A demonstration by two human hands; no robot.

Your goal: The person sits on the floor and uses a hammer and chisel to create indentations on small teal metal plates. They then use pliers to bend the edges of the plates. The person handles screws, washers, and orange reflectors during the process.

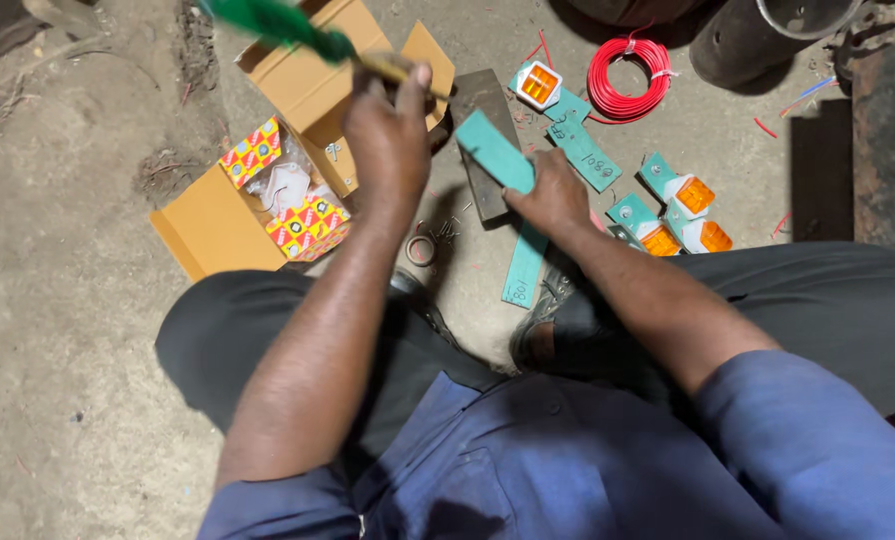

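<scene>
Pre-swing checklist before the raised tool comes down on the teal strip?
1. Left hand grips green-handled tool, raised: ok; its head is out of frame.
2. Right hand pins teal metal strip: ok.
3. Strip lies on dark metal block: ok.
4. Right-hand fingers clear of the strike spot: cannot tell.
5. Orange marker lamps lie apart from the block: ok.
6. Open cardboard box sits right beside the raised arm: not ok.

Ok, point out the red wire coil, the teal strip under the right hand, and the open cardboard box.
Red wire coil (627,68), head view, on the left side of its loop.
Teal strip (495,153), head view, upper flat face.
Cardboard box (207,225), head view, lower-left flap.
</scene>
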